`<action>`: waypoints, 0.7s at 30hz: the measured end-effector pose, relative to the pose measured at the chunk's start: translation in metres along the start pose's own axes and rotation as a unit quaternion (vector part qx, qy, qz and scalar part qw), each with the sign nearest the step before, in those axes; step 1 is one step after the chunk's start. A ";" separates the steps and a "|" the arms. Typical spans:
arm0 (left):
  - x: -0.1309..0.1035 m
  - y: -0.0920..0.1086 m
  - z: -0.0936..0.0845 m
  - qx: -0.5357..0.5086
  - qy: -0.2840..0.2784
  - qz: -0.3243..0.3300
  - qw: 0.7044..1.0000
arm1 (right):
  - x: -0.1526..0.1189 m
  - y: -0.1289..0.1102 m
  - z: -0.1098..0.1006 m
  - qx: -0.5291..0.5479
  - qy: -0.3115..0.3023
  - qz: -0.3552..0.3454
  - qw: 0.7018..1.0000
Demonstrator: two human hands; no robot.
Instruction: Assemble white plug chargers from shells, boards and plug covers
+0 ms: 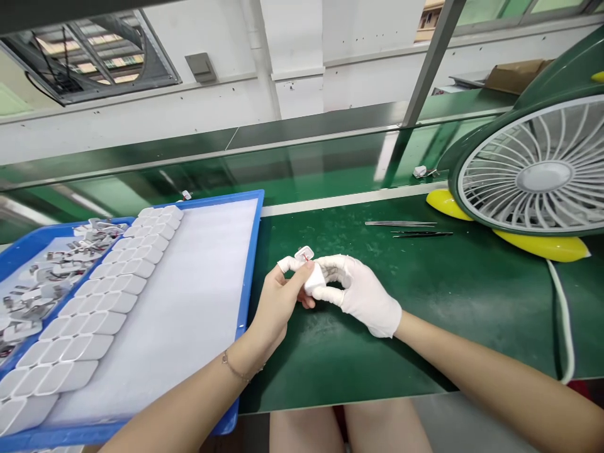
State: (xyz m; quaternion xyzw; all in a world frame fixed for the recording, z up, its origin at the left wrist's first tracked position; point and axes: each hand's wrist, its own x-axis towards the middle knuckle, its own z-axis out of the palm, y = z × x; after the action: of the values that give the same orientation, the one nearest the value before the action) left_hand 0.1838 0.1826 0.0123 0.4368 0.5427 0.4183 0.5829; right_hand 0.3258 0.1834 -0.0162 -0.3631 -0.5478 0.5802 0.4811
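At far left, beyond the left edge of the main tray, a blue plastic tray (21, 251) with a jumble of small white-and-silver pieces (47, 280). Next, on the left part of the green glossy tabletop (448, 283), a blue rectangular plastic tray (251, 251) lined with a white sheet (189, 302); along its left edge, rows of white rounded-square casings (113, 289). Near the middle of the tabletop's front edge, a bare left hand (276, 299) with a white cot on the index finger; thumb and fingers narrow, closed on a white block-shaped casing (315, 280). Just above, a small white rounded frame (306, 253) with a red wire; contact with the index fingertip impossible to tell. At the casing's right side, a white-gloved right hand (365, 292), thumb and forefinger narrowly pinched on it. Toward the tabletop's rear edge, silver metal tweezers (401, 223) and black slender tweezers (422, 234). At the right rear corner, a round green fan (545, 176) with yellow feet.
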 end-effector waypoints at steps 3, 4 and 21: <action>0.003 0.002 -0.004 -0.029 -0.003 -0.045 0.999 | 0.003 0.004 0.001 0.042 -0.039 0.026 0.998; 0.004 0.002 -0.005 -0.038 -0.002 -0.054 0.998 | 0.004 0.006 0.001 0.046 -0.049 0.029 0.997; 0.007 0.001 -0.006 -0.058 -0.024 -0.072 0.995 | 0.006 0.007 -0.001 0.015 -0.055 0.025 0.998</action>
State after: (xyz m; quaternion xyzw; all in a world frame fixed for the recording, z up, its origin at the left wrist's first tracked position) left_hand 0.1786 0.1897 0.0115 0.3716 0.5334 0.3955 0.6488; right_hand 0.3241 0.1899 -0.0223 -0.3369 -0.5554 0.6195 0.4407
